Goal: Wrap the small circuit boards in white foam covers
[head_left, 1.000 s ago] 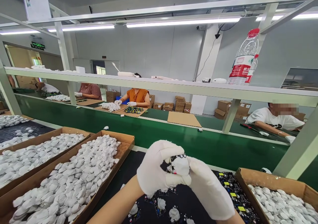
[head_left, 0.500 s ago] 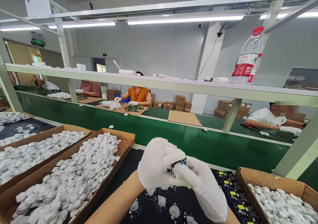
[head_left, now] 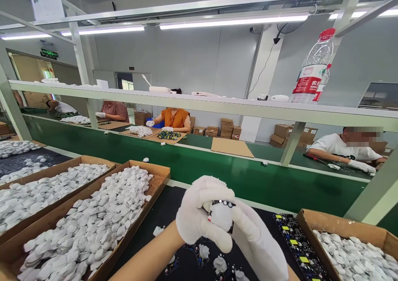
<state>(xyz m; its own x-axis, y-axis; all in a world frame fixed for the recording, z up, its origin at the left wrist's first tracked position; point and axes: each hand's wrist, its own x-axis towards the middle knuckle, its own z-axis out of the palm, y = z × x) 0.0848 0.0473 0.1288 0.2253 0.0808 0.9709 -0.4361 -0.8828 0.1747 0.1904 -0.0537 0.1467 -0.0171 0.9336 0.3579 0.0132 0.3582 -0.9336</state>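
Both my hands wear white gloves and meet over the black work surface (head_left: 146, 235). Between them is a small circuit board (head_left: 222, 215) with a round white pad covering most of the side that faces me. My left hand (head_left: 202, 210) grips its left edge, fingers over the top and thumb below. My right hand (head_left: 253, 231) pinches the right edge with its thumb; its other fingers are mostly hidden behind. Below the hands lie several boards with white pads (head_left: 220, 265), partly covered by my arms. A loose white piece (head_left: 158, 230) rests beside my left wrist.
Cardboard trays heaped with white pads stand at left (head_left: 93, 214) and right (head_left: 354, 252). Joined boards with yellow squares (head_left: 298, 248) lie by the right tray. Beyond runs a green conveyor (head_left: 192, 169) carrying small parts. A shelf (head_left: 186, 100) with bottles (head_left: 312, 71) crosses above; co-workers sit opposite.
The board has been turned so its white pad faces me. My left thumb has moved down under it, and my right fingers have shifted to its right edge. Parts on the conveyor moved right.
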